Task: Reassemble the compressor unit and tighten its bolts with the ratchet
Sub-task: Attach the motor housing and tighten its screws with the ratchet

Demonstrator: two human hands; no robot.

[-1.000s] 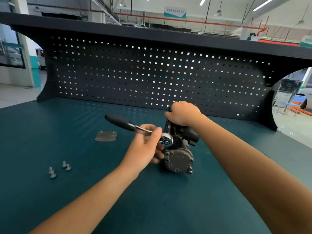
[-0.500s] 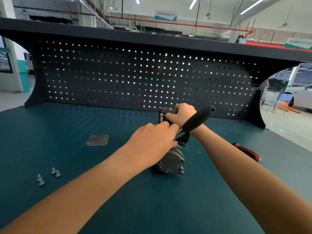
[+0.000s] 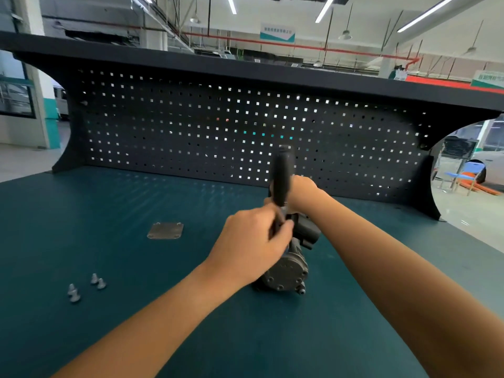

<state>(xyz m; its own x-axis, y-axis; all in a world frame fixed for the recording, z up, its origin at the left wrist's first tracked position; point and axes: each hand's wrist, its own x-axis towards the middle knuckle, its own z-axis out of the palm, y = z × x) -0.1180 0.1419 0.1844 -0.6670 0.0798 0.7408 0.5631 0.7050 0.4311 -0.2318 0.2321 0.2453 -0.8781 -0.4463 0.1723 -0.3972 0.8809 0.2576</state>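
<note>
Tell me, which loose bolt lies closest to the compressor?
The rightmost bolt of the four; the other three lie farther left from the compressor.

A single wide-angle view, worn on the person's head, looks forward and slightly down across the green bench surface (image 3: 95, 214) toward the pegboard (image 3: 177, 126) along its far edge, with the hall ceiling (image 3: 272, 12) above. It sits close: the left hand (image 3: 251, 246) and right hand (image 3: 302, 192) meet mid-frame.

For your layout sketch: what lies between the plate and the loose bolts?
Nothing; the head view shows only bare bench top between plate and bolts.
</note>
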